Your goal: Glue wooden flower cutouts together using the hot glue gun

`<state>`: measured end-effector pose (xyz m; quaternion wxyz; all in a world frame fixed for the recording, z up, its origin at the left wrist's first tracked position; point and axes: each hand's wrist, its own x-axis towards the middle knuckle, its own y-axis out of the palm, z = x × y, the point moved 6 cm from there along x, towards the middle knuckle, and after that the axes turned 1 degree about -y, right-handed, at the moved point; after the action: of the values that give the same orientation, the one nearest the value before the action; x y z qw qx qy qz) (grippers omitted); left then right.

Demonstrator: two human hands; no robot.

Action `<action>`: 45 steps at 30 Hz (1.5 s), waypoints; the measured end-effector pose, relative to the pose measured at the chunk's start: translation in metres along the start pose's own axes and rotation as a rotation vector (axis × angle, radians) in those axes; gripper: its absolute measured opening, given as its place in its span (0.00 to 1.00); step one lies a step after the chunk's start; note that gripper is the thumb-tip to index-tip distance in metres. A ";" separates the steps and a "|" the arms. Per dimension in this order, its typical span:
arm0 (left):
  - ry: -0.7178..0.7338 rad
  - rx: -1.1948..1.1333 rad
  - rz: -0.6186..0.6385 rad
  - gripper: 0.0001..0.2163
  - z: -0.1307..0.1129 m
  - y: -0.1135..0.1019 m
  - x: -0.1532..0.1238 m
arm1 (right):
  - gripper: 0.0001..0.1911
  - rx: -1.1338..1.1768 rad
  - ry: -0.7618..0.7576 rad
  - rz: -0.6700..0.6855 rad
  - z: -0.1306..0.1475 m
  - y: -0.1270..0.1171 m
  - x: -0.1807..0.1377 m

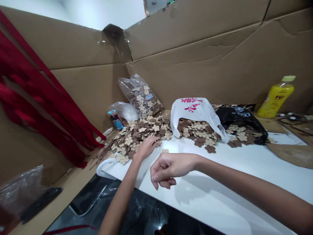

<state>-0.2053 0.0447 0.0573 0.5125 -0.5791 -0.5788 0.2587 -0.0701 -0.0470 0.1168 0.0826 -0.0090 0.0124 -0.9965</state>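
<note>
A large heap of brown and cream flower-shaped pieces (137,133) lies at the back left of the white table top (210,199). At its near right edge is my left hand (147,147), palm down, its fingers stretched out and touching the pieces. My right hand (168,168) hovers above the white surface, wrist bent, fingers curled in with the thumb against them. Whether anything is inside those fingers is hidden. Between the hands and the white bag, a single cream flower piece (165,150) rests on the table.
Flower pieces spill from a white plastic bag (189,109) and a black bag (254,122). A filled clear bag (144,99) leans in the corner. Cardboard walls (195,65) enclose the back. Red ribbons (44,88) hang left; a yellow bottle (276,98) stands right.
</note>
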 end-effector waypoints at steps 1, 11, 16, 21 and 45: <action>-0.031 -0.024 0.009 0.12 -0.001 0.001 -0.003 | 0.19 0.001 -0.010 -0.005 0.002 -0.004 -0.004; -0.151 -0.610 -0.045 0.07 -0.066 -0.025 -0.049 | 0.09 0.258 0.137 -1.000 -0.057 -0.141 -0.019; -0.072 -0.672 0.135 0.10 -0.127 -0.028 -0.059 | 0.13 0.390 0.247 -0.825 -0.070 -0.131 0.044; -0.092 -0.742 0.189 0.09 -0.141 -0.024 -0.065 | 0.15 0.330 0.167 -0.772 -0.059 -0.124 0.067; -0.783 -1.835 -0.250 0.02 -0.055 0.015 -0.078 | 0.13 -0.031 0.268 -0.594 -0.061 -0.066 -0.027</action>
<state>-0.1656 -0.0414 0.0393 -0.3349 -0.5592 -0.7389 -0.1708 -0.0557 0.0237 0.0576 -0.2143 0.1177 0.0352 -0.9690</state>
